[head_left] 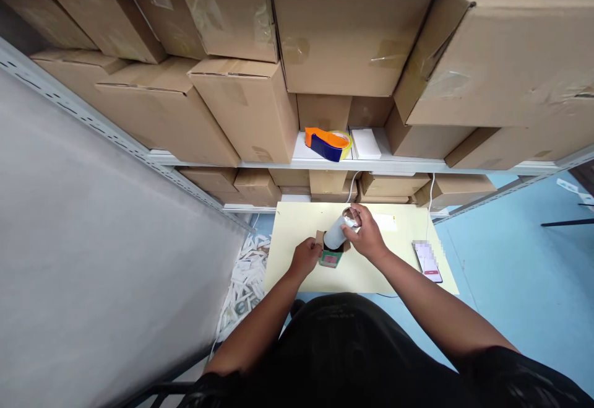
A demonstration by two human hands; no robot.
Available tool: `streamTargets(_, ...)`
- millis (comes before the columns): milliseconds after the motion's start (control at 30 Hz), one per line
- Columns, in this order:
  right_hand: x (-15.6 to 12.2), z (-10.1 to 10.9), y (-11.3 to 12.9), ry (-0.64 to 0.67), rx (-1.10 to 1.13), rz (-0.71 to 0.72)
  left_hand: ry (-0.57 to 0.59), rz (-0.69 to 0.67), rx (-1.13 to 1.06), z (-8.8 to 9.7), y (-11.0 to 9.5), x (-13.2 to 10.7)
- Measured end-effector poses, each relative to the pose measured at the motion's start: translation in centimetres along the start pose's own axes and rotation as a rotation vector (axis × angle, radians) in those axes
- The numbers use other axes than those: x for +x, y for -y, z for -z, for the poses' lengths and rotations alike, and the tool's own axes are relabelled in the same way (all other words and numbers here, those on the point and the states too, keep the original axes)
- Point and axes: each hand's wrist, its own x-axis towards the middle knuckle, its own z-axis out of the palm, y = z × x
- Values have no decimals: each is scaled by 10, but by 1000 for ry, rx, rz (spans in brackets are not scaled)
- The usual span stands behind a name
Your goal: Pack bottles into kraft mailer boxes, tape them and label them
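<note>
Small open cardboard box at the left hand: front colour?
Open box: green front, pinkish panel; head view.

Soft, even light in here, bright across the desk (pixel 390 267), sinking to shadow in the gaps between the boxes (pixel 352 30). The cylinder (pixel 336 233) glints at its end. The shelf (pixel 343 165) splays toward the edges; pixel blocks smudge the phone (pixel 426 259).

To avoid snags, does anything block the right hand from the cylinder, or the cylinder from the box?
Nothing visible: the right hand grips the grey cylinder, its lower end at the open green box. The left hand holds a flap.
</note>
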Motion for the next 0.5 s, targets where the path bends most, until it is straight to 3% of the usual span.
streamTargets(167, -25, -26, -28, 171, -236, 177, -1, -1, 11, -6, 11, -5)
streamTargets(333, -54, -52, -58, 188, -445, 221, -16, -35, 63, -8, 6, -15)
streamTargets(500, -67, -50, -69, 262, -476, 226, 4, -40, 69, -8, 2, -23)
